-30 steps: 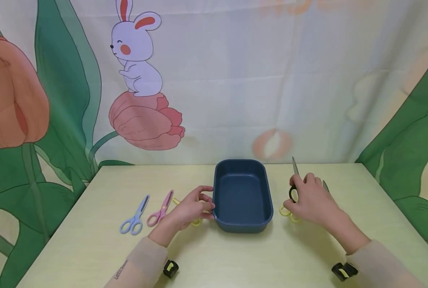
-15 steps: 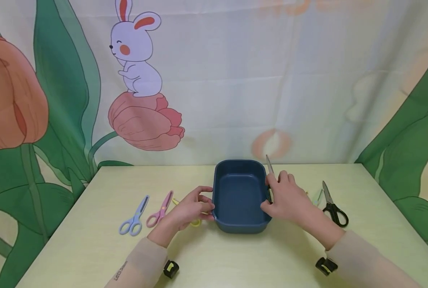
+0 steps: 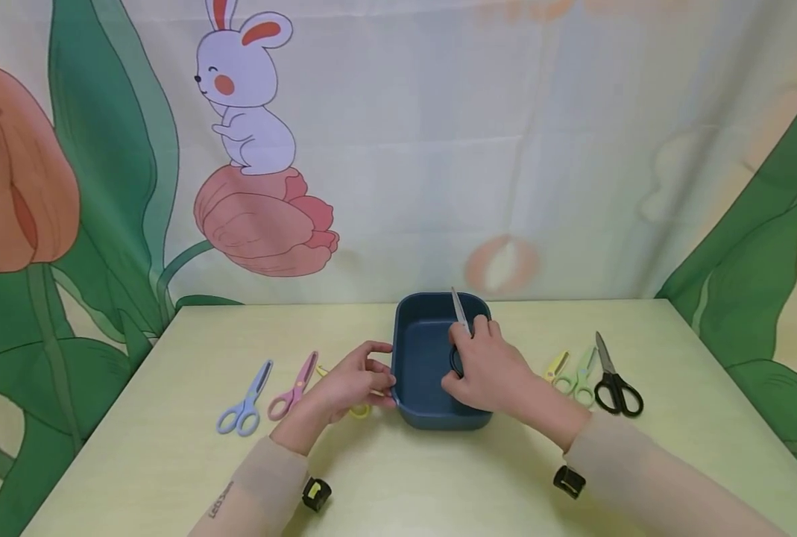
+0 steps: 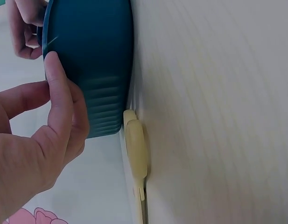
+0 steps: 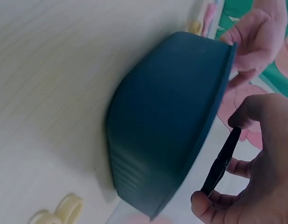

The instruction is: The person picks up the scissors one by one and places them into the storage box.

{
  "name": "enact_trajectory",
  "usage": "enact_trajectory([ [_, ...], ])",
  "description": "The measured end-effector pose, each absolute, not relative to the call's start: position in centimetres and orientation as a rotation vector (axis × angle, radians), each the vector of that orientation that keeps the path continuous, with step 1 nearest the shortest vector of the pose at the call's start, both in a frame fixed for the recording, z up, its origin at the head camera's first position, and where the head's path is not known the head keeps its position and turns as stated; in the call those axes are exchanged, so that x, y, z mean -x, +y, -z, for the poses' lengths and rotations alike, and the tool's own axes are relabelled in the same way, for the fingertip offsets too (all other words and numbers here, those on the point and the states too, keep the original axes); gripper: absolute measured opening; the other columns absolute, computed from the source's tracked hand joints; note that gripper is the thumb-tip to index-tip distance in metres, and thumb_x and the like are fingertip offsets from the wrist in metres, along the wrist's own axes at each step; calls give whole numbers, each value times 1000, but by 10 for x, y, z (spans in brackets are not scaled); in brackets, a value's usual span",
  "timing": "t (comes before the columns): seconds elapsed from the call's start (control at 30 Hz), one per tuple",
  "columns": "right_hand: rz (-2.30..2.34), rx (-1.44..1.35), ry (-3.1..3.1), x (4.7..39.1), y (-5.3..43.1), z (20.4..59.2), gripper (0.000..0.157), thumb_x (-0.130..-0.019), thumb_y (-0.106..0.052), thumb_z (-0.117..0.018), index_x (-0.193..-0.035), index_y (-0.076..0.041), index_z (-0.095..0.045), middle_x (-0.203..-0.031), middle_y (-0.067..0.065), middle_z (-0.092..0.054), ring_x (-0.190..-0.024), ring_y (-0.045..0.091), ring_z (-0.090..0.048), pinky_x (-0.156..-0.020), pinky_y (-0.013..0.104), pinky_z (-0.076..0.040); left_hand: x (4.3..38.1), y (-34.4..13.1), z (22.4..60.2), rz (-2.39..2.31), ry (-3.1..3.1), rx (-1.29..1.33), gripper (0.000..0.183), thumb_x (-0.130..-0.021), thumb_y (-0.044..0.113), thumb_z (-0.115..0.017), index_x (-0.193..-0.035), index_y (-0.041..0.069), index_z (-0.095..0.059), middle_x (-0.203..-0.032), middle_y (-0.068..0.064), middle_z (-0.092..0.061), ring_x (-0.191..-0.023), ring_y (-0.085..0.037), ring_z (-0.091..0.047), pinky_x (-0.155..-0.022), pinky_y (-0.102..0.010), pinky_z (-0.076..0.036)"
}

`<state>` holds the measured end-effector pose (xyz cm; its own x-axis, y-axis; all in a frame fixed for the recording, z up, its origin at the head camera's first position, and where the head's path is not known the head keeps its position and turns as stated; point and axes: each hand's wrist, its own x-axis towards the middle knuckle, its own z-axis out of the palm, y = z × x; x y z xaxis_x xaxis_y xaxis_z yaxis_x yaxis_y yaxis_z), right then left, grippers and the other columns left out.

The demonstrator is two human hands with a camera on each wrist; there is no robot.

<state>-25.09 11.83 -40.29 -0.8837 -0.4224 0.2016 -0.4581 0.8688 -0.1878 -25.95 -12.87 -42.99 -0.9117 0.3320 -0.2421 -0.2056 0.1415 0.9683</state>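
A dark blue rectangular bin (image 3: 432,347) stands on the table. My left hand (image 3: 354,384) touches the outside of its left wall near the rim; in the left wrist view the fingertips (image 4: 54,70) lie against the wall. My right hand (image 3: 488,365) pinches black-handled scissors (image 3: 461,308) over the bin's right part, blades pointing away from me. In the right wrist view the scissors' handle (image 5: 221,161) appears edge-on between thumb and fingers, above the rim. Most of the handle is hidden in the head view.
Left of the bin lie blue scissors (image 3: 247,406), pink scissors (image 3: 294,391) and yellow scissors (image 3: 359,411), partly behind my left hand. To the right are yellow scissors (image 3: 557,365), green scissors (image 3: 579,384) and another black pair (image 3: 616,388). A printed cloth (image 3: 572,149) hangs behind.
My right hand has carried the black scissors leftward from the table's right side to over the bin. The left hand has kept its place at the bin's wall.
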Motion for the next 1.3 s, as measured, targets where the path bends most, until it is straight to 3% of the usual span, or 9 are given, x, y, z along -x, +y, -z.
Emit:
enact_trajectory([
  [0.3,-309,-677,-3001,259,96,412,47,-90,-35,-69,-125,-8,-52,-113,21,-48,-102,34,-46,-70,39,-51,260,-127,431,-1808,2025,-142,59,-97,-7,-57,-151,-1,-34,-109,-22,-55,-79,-27,-66,-83,-47,-60],
  [0.63,-343,-630,-3140,271,76,432,65,-91,-44,-73,-138,-5,-51,-122,25,-48,-110,38,-49,-80,45,-54,261,-126,427,-1779,2054,-136,58,-98,-7,-56,-151,0,-34,-109,-22,-55,-78,-29,-67,-80,-42,-61],
  [0.93,-311,-695,-3217,278,66,436,53,-92,-42,-73,-128,-8,-55,-120,24,-49,-111,40,-49,-83,48,-54,260,-126,427,-1791,2049,-142,57,-98,-8,-55,-151,0,-34,-108,-21,-54,-79,-26,-66,-80,-43,-61],
  [1.3,-216,-707,-3276,281,58,439,60,-93,-42,-73,-139,-7,-55,-125,24,-52,-114,38,-51,-90,50,-54,260,-127,428,-1782,2048,-159,58,-99,-8,-56,-151,-1,-33,-109,-22,-54,-81,-27,-66,-81,-43,-61],
])
